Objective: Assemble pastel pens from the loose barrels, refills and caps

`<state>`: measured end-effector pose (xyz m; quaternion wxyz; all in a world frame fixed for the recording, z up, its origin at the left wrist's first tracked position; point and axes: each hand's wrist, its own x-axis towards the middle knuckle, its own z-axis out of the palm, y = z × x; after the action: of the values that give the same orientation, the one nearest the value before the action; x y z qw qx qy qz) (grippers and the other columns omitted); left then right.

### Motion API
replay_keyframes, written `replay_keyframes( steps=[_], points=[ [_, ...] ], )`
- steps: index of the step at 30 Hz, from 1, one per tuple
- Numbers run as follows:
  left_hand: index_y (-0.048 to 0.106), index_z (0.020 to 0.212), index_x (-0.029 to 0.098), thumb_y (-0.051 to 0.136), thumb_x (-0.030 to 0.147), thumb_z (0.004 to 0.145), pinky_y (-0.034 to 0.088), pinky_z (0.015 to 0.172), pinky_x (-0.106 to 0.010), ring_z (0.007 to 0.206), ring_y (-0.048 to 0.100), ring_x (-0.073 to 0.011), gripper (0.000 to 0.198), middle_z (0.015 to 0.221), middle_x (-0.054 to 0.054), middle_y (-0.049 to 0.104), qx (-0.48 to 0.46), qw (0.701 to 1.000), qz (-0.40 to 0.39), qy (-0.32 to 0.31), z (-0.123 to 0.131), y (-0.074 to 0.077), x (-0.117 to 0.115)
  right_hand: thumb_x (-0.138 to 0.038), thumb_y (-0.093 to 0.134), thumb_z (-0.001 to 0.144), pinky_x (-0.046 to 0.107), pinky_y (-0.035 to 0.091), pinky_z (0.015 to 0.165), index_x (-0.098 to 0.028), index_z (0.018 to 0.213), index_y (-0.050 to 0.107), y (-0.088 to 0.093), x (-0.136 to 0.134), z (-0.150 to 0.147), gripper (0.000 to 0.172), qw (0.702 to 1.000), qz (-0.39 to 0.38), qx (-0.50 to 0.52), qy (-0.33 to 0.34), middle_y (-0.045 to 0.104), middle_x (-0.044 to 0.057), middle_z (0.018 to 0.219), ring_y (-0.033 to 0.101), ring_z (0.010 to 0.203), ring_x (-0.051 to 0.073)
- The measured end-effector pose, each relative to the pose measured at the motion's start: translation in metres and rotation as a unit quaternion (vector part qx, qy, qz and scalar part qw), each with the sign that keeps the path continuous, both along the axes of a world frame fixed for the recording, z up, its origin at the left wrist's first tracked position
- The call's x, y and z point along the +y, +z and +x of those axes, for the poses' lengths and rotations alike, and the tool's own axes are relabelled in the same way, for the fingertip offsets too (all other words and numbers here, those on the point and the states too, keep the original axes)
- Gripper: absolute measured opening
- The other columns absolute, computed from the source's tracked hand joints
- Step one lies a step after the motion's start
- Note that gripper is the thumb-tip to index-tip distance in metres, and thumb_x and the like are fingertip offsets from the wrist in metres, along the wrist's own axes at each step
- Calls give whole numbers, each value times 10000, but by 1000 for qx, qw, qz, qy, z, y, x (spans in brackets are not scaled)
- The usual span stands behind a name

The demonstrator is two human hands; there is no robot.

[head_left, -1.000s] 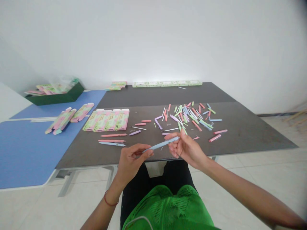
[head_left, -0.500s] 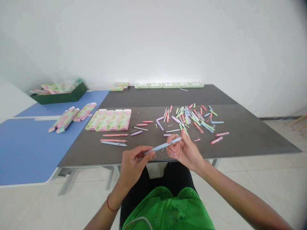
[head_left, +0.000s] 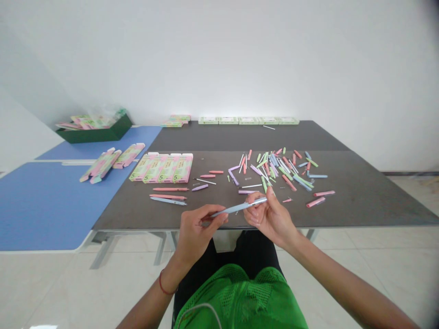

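A light blue pen (head_left: 239, 207) is held nearly level above the front edge of the dark table (head_left: 137, 217). My left hand (head_left: 200, 227) pinches its left end between thumb and fingers. At the other end, the fingers of my right hand (head_left: 269, 214) curl around the pen, with the thumb raised beside its tip. To the left lie two pink pens (head_left: 170, 189) and a blue pen (head_left: 168, 201). Behind my right hand spreads a heap of loose pen parts (head_left: 274, 167) in pink, green, blue and purple, with thin white refills among them.
Upright-printed cartons (head_left: 161, 169) lie in a row at the left. Flat white-green boxes (head_left: 238, 120) line the wall. On the adjoining blue table (head_left: 41, 205) are folded cartons (head_left: 101, 165) and a dark green tray (head_left: 94, 135) with packaging in it.
The camera view has shifted slightly, so the scene sits a little further right. Both hands keep hold of the blue pen in nearly the same pose.
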<state>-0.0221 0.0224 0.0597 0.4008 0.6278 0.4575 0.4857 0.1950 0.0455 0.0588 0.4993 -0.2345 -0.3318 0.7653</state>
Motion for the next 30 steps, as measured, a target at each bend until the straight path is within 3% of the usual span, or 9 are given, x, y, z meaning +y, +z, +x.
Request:
replay_keyframes(
  steps=[10,18,30],
  points=[
    [793,985,185,764,315,919,670,737,-246,750,809,-200,148,821,-28,818,3,1000,-4,-3,1,-1,0,-696,512,992,273,243,505,-200,824,701,1,0,-1,557,999,1,-22,-35,435,-17,572,352,511,131],
    [788,1000,180,772,308,907,667,735,-246,761,809,-201,159,841,-41,818,7,1000,-3,3,-3,-2,2,-732,437,999,278,267,517,-188,872,737,7,-4,0,634,999,-2,-34,-18,467,3,589,390,535,141],
    [787,988,177,760,321,919,656,700,-240,728,791,-188,162,826,-42,807,18,1000,-1,-4,-4,-5,2,-701,509,989,270,241,484,-194,839,714,-4,-1,-6,567,999,-4,-20,-35,442,-15,576,369,505,135]
  ],
)
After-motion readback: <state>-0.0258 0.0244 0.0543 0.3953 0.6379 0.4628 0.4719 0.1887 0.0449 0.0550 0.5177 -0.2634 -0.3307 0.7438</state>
